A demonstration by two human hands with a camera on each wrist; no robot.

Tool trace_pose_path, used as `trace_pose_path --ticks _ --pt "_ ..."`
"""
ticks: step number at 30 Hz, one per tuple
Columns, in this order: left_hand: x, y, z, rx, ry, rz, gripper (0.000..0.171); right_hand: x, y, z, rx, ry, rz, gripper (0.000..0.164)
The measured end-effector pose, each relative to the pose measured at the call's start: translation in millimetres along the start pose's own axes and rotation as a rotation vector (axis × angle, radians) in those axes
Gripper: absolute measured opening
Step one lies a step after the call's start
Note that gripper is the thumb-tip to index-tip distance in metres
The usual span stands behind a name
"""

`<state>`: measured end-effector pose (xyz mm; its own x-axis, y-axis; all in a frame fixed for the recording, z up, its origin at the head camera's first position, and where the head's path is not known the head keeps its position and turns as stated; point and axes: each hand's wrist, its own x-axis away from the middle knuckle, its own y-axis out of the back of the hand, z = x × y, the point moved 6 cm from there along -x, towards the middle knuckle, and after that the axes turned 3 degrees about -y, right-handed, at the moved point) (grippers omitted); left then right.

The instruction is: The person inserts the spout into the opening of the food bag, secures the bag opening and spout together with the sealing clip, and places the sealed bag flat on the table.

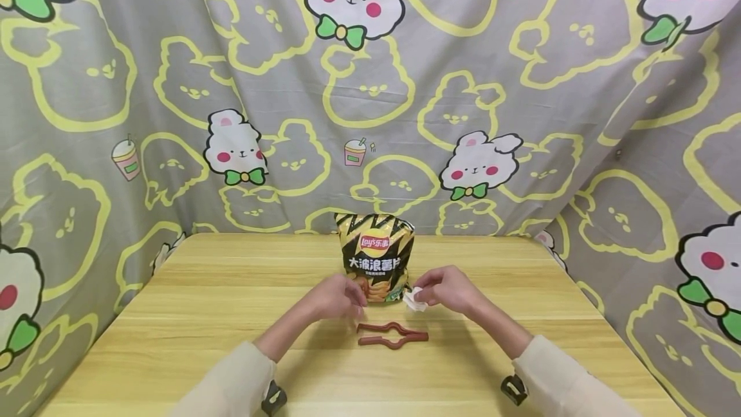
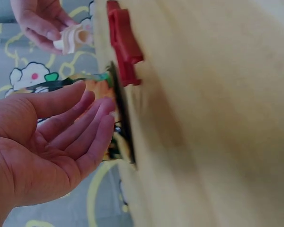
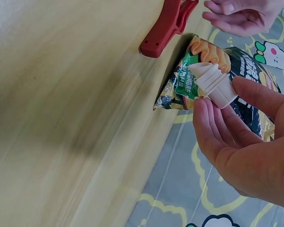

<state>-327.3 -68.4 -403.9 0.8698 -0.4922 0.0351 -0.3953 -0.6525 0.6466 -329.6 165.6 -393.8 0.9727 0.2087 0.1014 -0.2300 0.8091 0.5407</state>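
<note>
My right hand (image 1: 454,289) pinches a small white plastic piece (image 3: 217,85) between thumb and fingers. It has stepped ridges and, in the left wrist view, a round hollow end. Relaxed and holding nothing, my left hand (image 1: 338,298) hovers by the lower left of the chip bag, palm turned inward. The black and yellow Lay's chip bag (image 1: 376,250) stands upright between and just beyond both hands. On the table nearer to me lies a dark red plastic clip (image 1: 399,342) with two long arms, spread apart at its left end and bowed in the middle.
A light wood table (image 1: 231,288) carries these things. Behind it and along both sides hangs a grey curtain (image 1: 289,82) printed with cartoon animals. Dark wrist cameras sit below both sleeves.
</note>
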Motion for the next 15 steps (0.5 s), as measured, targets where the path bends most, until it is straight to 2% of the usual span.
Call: trace_pose_path --ticks 4,9,15 --pt "-6.8 11.8 -11.9 -0.019 0.0 -0.008 0.014 -0.6 2.0 2.1 0.007 0.0 0.0 0.035" --pt "-14.6 31.7 -33.1 -0.036 0.002 -0.056 0.017 -2.3 4.0 4.4 0.012 0.001 -0.008 0.032" --pt "-21.1 63.2 -67.4 -0.108 -0.026 -0.182 0.017 -3.3 4.7 6.3 0.01 -0.014 -0.014 0.03"
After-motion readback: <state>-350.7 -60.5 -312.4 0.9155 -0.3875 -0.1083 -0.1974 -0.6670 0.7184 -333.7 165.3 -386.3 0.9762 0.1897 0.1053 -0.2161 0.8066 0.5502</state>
